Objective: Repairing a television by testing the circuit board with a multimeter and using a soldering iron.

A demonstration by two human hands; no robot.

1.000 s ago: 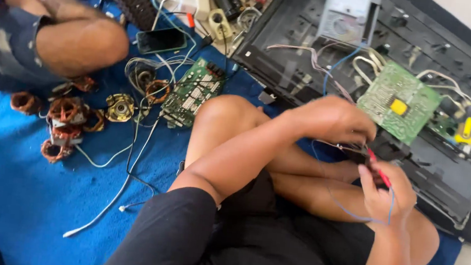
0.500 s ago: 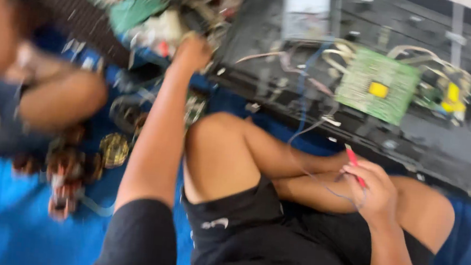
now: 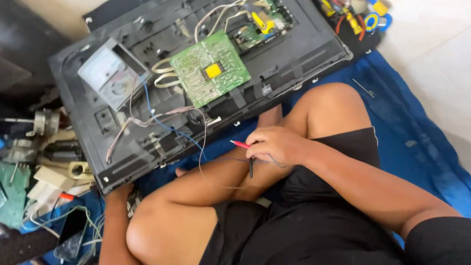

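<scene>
The right hand (image 3: 275, 144) grips two thin test probes, one red-tipped (image 3: 240, 144) and one black (image 3: 251, 167), above the crossed legs, just beside the opened black flat-panel chassis (image 3: 141, 39). The left hand is hidden (its arm (image 3: 115, 236) runs down beneath the chassis edge), so its grip cannot be told. Half a second earlier that arm stretched toward the parts pile (image 3: 9, 186). The green circuit board (image 3: 210, 68) lies on the chassis.

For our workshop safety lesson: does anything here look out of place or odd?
Yes. The opened flat-screen panel lies face down, tilted, its green circuit board exposed with loose wires trailing. The right hand holds red and black probes. Boards and parts sit in a jumbled heap at left.
</scene>
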